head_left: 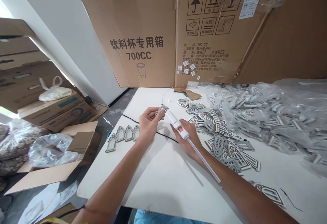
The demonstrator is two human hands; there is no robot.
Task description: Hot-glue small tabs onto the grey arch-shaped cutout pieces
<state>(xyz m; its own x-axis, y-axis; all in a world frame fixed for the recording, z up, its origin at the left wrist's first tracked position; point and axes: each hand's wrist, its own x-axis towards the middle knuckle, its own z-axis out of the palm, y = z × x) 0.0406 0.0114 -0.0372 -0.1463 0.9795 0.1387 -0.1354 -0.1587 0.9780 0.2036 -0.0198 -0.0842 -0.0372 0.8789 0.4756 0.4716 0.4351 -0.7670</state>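
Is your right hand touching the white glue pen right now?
Touching. The head view shows the barrel of the white glue pen resting against the right hand, with no gap between them.

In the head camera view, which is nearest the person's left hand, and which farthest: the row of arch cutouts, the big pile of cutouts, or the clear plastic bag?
From the left hand, nearest first:
1. Row of arch cutouts, on the table to the hand's left.
2. Pile of cutouts, to its right.
3. Clear plastic bag, farther right, beyond the pile.
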